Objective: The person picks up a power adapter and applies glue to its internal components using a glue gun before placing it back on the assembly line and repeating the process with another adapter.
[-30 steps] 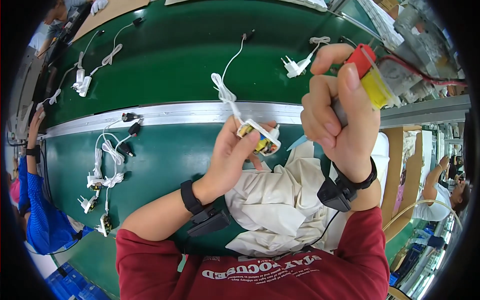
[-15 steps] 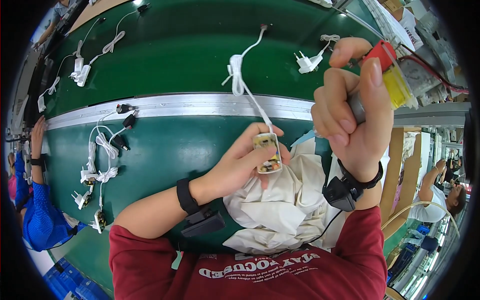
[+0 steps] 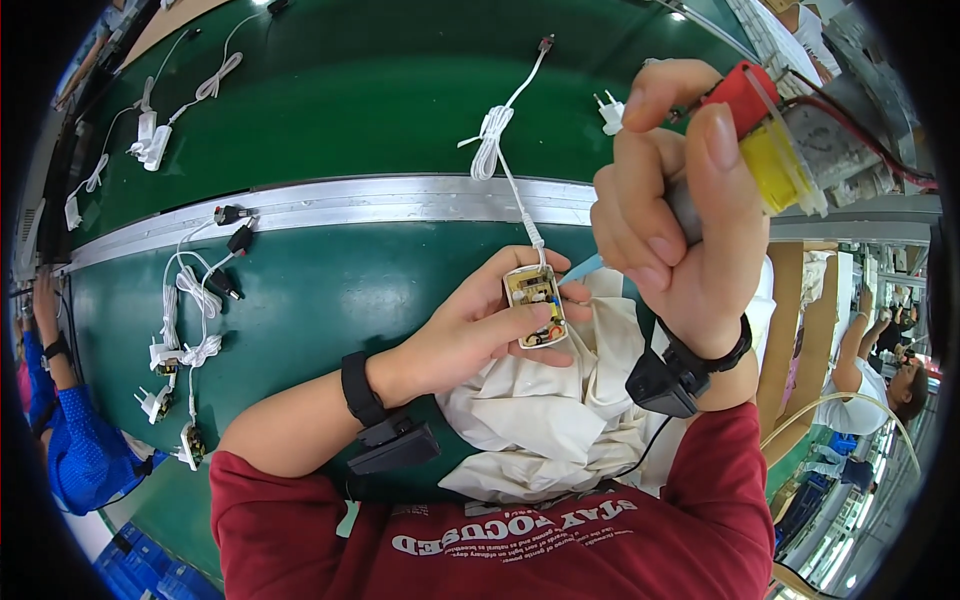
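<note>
My left hand [image 3: 470,325] is closed around an opened white power adapter [image 3: 526,283], thumb across its front. The circuit board inside faces up. From its top a white cable [image 3: 490,140], coiled and tied, runs over the metal rail to a dark plug. Raised at the right, my right hand [image 3: 685,215] grips a grey cylindrical hand tool [image 3: 775,170] with a yellow band, red switch block and wires. A light-blue pointed tip [image 3: 583,268] shows below that hand, close to the adapter's upper right edge. Whether it touches, I cannot tell; its join to the tool is hidden.
Several white adapters with tied cables [image 3: 200,300] lie on the green bench at the left, others [image 3: 150,145] beyond the metal rail [image 3: 340,200]. White cloth [image 3: 550,420] is bunched before me. A co-worker in blue [image 3: 90,440] sits left; another person [image 3: 860,385] is at the right.
The tool and my right hand have shifted left, bringing the blue tip nearer the adapter. My left thumb has moved lower, uncovering more of the board. The cable's far end lies slightly further right.
</note>
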Motion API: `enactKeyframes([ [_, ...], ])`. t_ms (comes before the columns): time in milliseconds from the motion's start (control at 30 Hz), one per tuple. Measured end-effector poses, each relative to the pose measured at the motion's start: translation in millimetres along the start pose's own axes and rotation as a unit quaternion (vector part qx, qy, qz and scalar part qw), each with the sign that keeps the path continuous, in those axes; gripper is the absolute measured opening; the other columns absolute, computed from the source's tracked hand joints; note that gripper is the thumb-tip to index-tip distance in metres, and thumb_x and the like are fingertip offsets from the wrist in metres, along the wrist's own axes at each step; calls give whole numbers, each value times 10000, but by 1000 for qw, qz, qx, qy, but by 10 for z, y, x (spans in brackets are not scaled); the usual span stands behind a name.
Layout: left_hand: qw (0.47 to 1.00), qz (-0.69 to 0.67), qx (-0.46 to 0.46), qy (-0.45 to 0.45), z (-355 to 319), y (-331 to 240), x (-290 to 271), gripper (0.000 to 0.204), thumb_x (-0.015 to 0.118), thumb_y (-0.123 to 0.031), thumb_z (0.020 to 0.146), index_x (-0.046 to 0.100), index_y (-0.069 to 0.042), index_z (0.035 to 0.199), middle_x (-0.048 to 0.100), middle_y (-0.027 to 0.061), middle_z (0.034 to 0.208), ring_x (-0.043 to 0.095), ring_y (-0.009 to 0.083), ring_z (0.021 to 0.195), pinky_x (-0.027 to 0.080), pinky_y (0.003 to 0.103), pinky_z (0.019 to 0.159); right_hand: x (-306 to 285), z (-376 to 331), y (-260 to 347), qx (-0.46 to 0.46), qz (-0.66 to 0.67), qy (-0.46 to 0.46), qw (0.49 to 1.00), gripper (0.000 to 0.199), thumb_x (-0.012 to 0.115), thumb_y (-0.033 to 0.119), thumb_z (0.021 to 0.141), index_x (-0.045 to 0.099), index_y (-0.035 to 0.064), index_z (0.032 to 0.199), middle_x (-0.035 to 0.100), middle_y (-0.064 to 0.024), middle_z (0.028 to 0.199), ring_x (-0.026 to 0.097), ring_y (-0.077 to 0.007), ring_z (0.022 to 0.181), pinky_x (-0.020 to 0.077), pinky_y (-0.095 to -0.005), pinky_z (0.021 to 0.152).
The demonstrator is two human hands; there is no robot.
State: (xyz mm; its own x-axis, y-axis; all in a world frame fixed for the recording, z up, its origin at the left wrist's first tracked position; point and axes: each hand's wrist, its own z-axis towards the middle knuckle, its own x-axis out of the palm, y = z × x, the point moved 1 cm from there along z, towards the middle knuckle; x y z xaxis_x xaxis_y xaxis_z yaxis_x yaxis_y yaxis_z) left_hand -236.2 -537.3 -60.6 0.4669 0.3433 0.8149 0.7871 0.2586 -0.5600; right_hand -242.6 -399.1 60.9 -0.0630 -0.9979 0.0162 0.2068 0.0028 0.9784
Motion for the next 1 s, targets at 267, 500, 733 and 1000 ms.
enactKeyframes([
  [267, 1000, 11, 1, -7, 13, -9, -2, 379, 482, -83, 949, 334, -92, 1298, 498, 112, 1227, 518, 208, 1168, 537, 394, 882, -14, 14, 9, 15, 1, 0, 1000, 358, 328, 395, 1000, 429, 52, 1032, 309, 54, 477, 251, -31, 350, 218, -196, 351],
  [500, 1000, -5, 6, -20, 19, 14, -59, 371, 482, -77, 946, 344, -91, 1290, 506, 112, 1219, 532, 202, 1148, 545, 371, 857, -29, 24, -37, 12, 2, 8, 1000, 349, 315, 389, 1003, 423, 59, 1035, 302, 59, 482, 256, -30, 357, 221, -194, 358],
  [733, 1000, -6, 5, -25, 42, 27, -101, 387, 468, -93, 950, 341, -100, 1316, 494, 125, 1254, 531, 224, 1155, 545, 363, 834, -61, 41, -66, 9, 13, 18, 1000, 357, 305, 393, 1004, 419, 56, 1040, 313, 63, 496, 271, -29, 366, 225, -193, 367],
  [1000, 1000, 17, 9, -3, 40, 30, -87, 440, 456, -31, 927, 318, -90, 1341, 461, 142, 1310, 504, 238, 1195, 527, 393, 888, -65, 16, -33, -6, 19, 11, 1000, 340, 314, 380, 1006, 413, 56, 1037, 325, 54, 503, 277, -26, 367, 238, -190, 361],
])
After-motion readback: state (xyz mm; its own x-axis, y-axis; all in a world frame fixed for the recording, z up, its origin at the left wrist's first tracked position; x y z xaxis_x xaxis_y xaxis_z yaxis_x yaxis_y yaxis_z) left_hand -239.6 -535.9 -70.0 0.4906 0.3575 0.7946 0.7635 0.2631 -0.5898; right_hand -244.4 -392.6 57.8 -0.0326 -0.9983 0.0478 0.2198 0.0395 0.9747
